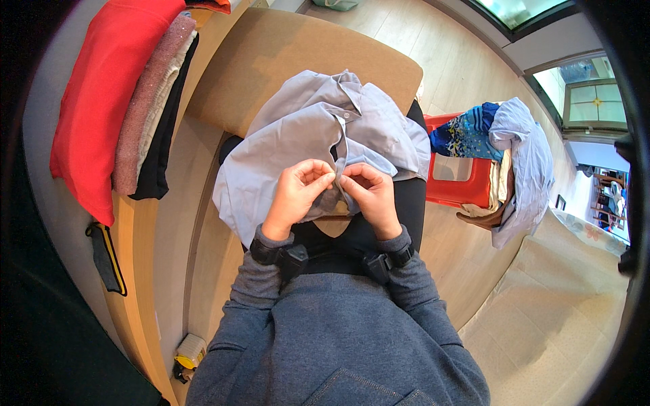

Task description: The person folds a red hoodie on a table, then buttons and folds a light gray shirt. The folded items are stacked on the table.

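A pale grey-blue button-up shirt [294,134] lies spread over my lap and the near edge of a brown padded bench, its collar pointing away from me. Along its front opening, my left hand [306,190] pinches one edge between thumb and fingertips. Close beside it, my right hand [372,194] grips the facing edge of the same placket. The two sets of fingertips almost meet. A button shows higher up near the collar, where the fronts come together. Whatever lies between my fingertips is too small to make out.
The brown bench [304,45] extends ahead. At left, folded clothes, a red garment [117,91] foremost, rest on a wooden ledge [134,264]. A red plastic stool [452,177] at right carries a blue patterned garment [464,134] and a light blue shirt [530,162]. A plastic container [191,350] sits lower left.
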{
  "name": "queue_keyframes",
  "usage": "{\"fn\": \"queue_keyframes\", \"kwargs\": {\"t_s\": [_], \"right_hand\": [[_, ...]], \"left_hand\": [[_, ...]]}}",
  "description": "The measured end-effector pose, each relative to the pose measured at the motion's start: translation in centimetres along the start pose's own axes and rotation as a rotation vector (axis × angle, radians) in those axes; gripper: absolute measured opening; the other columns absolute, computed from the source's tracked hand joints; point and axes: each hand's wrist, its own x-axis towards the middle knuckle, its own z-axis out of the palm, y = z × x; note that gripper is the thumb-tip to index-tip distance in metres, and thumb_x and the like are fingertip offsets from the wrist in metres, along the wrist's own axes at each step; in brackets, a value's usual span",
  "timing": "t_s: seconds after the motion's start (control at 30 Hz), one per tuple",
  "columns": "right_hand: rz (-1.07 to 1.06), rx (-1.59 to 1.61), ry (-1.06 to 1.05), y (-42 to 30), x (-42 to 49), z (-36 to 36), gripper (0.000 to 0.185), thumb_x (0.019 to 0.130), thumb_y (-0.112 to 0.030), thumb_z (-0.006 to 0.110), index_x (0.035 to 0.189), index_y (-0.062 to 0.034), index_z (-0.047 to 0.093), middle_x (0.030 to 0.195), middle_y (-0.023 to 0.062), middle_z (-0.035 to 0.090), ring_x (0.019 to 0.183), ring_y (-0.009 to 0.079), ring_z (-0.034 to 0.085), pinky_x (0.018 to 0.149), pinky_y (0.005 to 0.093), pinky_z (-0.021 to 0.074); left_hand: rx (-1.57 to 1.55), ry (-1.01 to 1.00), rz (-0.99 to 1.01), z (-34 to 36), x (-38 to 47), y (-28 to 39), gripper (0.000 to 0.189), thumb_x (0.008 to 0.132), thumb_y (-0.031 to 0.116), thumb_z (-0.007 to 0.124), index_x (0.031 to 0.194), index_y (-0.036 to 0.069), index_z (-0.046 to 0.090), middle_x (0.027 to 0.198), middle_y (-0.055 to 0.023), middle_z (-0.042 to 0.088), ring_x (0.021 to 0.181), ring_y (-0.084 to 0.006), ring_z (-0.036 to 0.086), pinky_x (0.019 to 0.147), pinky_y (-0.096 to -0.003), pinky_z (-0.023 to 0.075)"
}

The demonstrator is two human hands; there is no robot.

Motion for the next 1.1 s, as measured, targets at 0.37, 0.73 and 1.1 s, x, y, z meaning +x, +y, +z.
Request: {"fn": "queue_keyframes", "kwargs": {"t_s": [0.37, 0.73, 1.1], "right_hand": [[-0.309, -0.539, 0.091, -0.1, 0.1, 0.8, 0.011, 0.078, -0.006, 0.07, 0.085, 0.0008, 0.064, 0.074, 0.0097, 0.064, 0.065, 0.0168, 0.063, 0.062, 0.0266, 0.0493], [-0.381, -0.661, 0.064, 0.5, 0.4, 0.9, 0.009, 0.076, -0.004, 0.069, 0.082, 0.0003, 0.063, 0.074, 0.0116, 0.064, 0.065, 0.0232, 0.064, 0.061, 0.0301, 0.0507], [-0.242, -0.537, 0.084, 0.4, 0.3, 1.4, 0.012, 0.075, -0.007, 0.069, 0.079, -0.0014, 0.06, 0.071, 0.0122, 0.063, 0.063, 0.0241, 0.064, 0.058, 0.032, 0.0499]], "left_hand": [[0.222, 0.134, 0.056, 0.7, 0.2, -0.5, 0.014, 0.082, 0.008, 0.072, 0.09, -0.002, 0.067, 0.082, -0.003, 0.068, 0.074, -0.0079, 0.062, 0.067, -0.0218, 0.0503], [0.359, 0.157, 0.084, 0.7, 0.6, -1.3, 0.008, 0.083, 0.003, 0.067, 0.088, -0.002, 0.064, 0.079, -0.0019, 0.066, 0.072, -0.0068, 0.06, 0.067, -0.022, 0.0494], [0.346, 0.125, 0.043, 0.3, 0.6, -1.7, 0.003, 0.085, 0.001, 0.064, 0.086, -0.002, 0.063, 0.08, -0.0003, 0.065, 0.072, -0.0052, 0.058, 0.067, -0.0213, 0.048]]}}
